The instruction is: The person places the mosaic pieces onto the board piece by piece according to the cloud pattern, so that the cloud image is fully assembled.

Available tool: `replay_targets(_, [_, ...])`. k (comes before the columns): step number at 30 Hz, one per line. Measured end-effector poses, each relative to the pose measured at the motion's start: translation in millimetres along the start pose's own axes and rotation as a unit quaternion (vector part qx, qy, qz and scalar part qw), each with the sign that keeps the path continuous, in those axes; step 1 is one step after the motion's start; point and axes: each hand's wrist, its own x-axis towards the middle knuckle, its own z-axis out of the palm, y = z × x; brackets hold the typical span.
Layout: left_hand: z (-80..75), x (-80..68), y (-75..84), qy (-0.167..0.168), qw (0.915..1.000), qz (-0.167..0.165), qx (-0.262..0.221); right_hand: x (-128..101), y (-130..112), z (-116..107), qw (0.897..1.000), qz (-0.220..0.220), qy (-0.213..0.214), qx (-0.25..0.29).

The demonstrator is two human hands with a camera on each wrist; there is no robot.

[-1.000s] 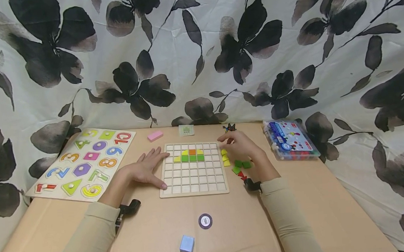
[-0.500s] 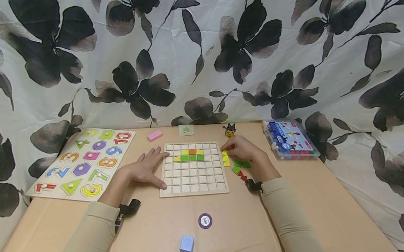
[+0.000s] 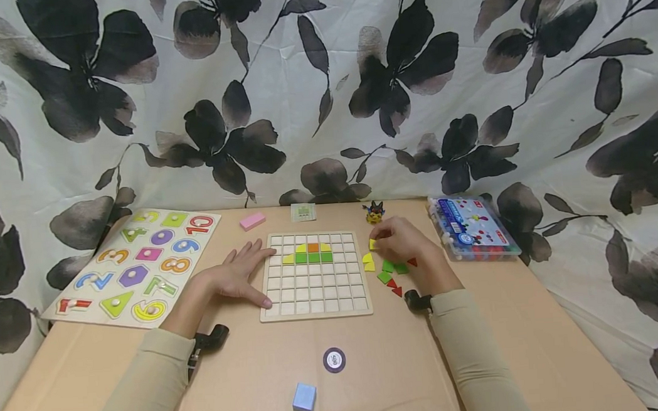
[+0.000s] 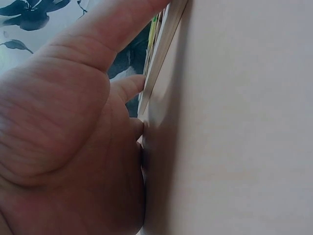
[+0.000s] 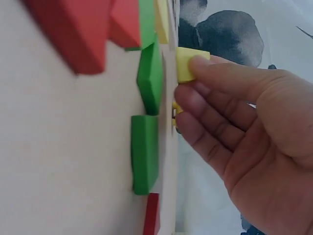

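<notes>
My left hand (image 3: 236, 277) lies with spread fingers against the left edge of a wooden grid board (image 3: 320, 306); its thumb and a fingertip touch the rim. Green, yellow and orange pieces fill a few squares in the board's upper half, among them a green piece (image 3: 313, 260) and an orange piece (image 3: 313, 248). To the right of the board, my right hand (image 3: 405, 245) pinches a yellow block (image 5: 185, 64) between thumb and index finger. Below that hand lie yellow pieces (image 3: 369, 263), green blocks (image 5: 145, 154) and red pieces (image 3: 394, 287).
A number puzzle board (image 3: 140, 267) lies at the left. Behind the grid are a pink block (image 3: 252, 221), a small card (image 3: 304, 213) and a figurine (image 3: 373, 213). A plastic case (image 3: 473, 228) stands right. In front are a round chip (image 3: 334, 360) and a blue cube (image 3: 304, 398).
My right hand came down from in front of the figurine to the yellow pieces, picked one up and shifted slightly right with it. My left hand stayed in place.
</notes>
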Motion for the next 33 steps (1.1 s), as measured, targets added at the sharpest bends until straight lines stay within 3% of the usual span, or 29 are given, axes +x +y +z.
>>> replay_targets(4, [1.0,0.0,-1.1,0.007,0.9997,0.013,-0.018,-0.4,-7.6,-1.3,0.999,-0.004,0.020,0.041])
replay_targets(11, [4.6,1.6,-11.3,0.020,0.9985,0.041,-0.030,3.8,-35.0,8.1,0.994,-0.073,0.039,0.077])
replay_targets(15, [1.1,-2.6,-4.4,0.018,0.9986,0.037,-0.031,7.3,-51.7,19.7,0.993,-0.080,0.036,0.084])
replay_targets(19, [-0.3,-3.5,0.5,0.011,0.9995,0.023,-0.018,12.2,-61.5,32.2,0.995,-0.076,0.027,0.060])
replay_targets(26, [7.6,5.2,-11.0,0.016,0.9999,0.002,-0.005,16.0,-64.8,48.3,0.997,-0.073,-0.011,0.000])
replay_targets(33, [0.0,-1.4,3.3,0.006,0.9999,0.007,-0.010,15.6,-66.5,50.7,0.996,-0.077,-0.021,-0.033])
